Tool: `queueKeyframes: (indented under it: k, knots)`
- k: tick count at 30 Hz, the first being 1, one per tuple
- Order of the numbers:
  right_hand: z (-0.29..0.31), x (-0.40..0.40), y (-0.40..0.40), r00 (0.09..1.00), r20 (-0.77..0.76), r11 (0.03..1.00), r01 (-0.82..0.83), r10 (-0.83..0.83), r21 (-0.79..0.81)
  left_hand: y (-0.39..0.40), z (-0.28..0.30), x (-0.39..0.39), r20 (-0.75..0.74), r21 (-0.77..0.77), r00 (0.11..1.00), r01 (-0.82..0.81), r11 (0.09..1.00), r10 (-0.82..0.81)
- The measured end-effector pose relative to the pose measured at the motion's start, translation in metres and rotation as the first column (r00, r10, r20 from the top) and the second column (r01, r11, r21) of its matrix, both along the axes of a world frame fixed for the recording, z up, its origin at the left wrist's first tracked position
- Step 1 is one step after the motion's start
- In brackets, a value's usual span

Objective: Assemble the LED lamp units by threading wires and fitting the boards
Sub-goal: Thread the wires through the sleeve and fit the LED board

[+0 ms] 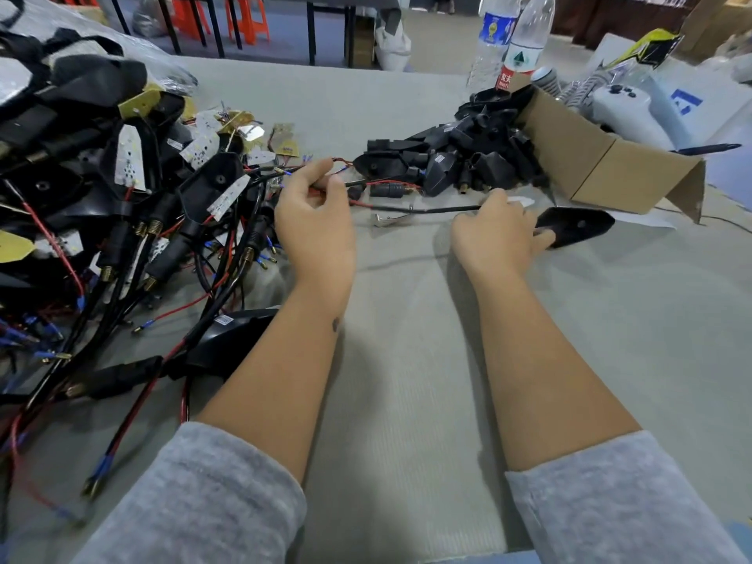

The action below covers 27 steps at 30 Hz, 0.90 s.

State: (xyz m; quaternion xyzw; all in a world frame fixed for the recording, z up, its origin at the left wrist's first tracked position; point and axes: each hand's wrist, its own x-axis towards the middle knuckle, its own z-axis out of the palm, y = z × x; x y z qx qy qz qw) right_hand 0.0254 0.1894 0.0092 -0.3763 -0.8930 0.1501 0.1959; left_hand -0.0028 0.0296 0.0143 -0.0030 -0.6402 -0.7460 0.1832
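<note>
A: Quick one. Where's the wire?

B: Black wire (423,210) lies on the grey table (407,400), long axis roughly left-right, running between the two hands. Red lead at its left end, near the left hand (315,221).

A: Left hand grip?

B: Fingers curled, pinching thin red and black leads (358,183) up by the thumb. Clamped on those, as far as I can tell.

A: Right hand?

B: Right hand (498,234) sits at the wire's right end, knuckles up. Fingertips reach onto the black lamp housing (578,225) just to its right. Can't tell if it's gripping the wire end, the housing, or only resting; fingers are hidden from this angle.

A: So the key relation?

B: Housing lies right of the right hand, touching it, pointed end aiming right. Wire end is just beside the housing's near end. Right hand is clearly the nearer one for threading.

A: Stage?

B: My guess is early in this unit, wire not yet through the housing. Spare housings (455,156) are heaped by the cardboard box (610,168), finished units (122,177) piled far left.
</note>
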Motion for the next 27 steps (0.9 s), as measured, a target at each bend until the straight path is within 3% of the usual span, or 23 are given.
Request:
queueKeyframes:
  k: [4, 8, 10, 11, 15, 17, 19, 21, 24, 27]
  knots:
    - [0.002, -0.003, -0.003, 0.950, -0.238, 0.976, -0.215, 0.203, -0.026, -0.001, -0.005, -0.005, 0.064, 0.081, 0.998, 0.009, 0.997, -0.015]
    - [0.005, -0.006, -0.020, 0.687, -0.647, 0.882, -0.469, 0.332, -0.045, -0.003, -0.006, -0.007, 0.085, 0.180, 0.996, -0.036, 0.983, 0.021]
    - [0.008, -0.003, -0.027, 0.574, -0.734, 0.865, -0.501, 0.362, 0.034, -0.004, -0.005, -0.005, 0.063, 0.248, 0.998, -0.003, 0.969, -0.013]
    - [0.008, -0.002, -0.028, 0.571, -0.732, 0.880, -0.468, 0.372, 0.081, -0.004, -0.006, -0.005, 0.053, 0.251, 0.998, 0.021, 0.968, -0.035]
    - [0.008, -0.001, -0.025, 0.762, -0.620, 0.972, -0.235, 0.188, 0.006, 0.001, -0.011, -0.007, 0.091, 0.126, 0.990, 0.093, 0.988, -0.104]
    - [0.006, -0.001, -0.019, 0.857, -0.507, 0.975, -0.181, 0.091, -0.132, 0.003, -0.013, -0.011, 0.127, 0.044, 0.986, 0.108, 0.993, -0.112]
    - [0.005, -0.001, -0.016, 0.887, -0.462, 0.927, -0.174, 0.000, -0.333, 0.003, -0.014, -0.010, 0.138, -0.037, 0.984, 0.121, 0.992, -0.115]
    - [0.005, -0.004, -0.015, 0.815, -0.566, 0.856, -0.203, -0.121, -0.475, 0.005, -0.012, -0.007, 0.132, -0.064, 0.981, 0.148, 0.987, -0.139]
    - [0.008, -0.007, -0.017, 0.596, -0.736, 0.781, -0.272, -0.322, -0.562, 0.006, -0.008, -0.001, 0.076, 0.042, 0.975, 0.205, 0.978, -0.208]
    - [0.009, -0.010, -0.018, 0.506, -0.735, 0.686, -0.330, -0.452, -0.649, 0.004, -0.006, -0.001, 0.049, 0.151, 0.978, 0.196, 0.969, -0.205]
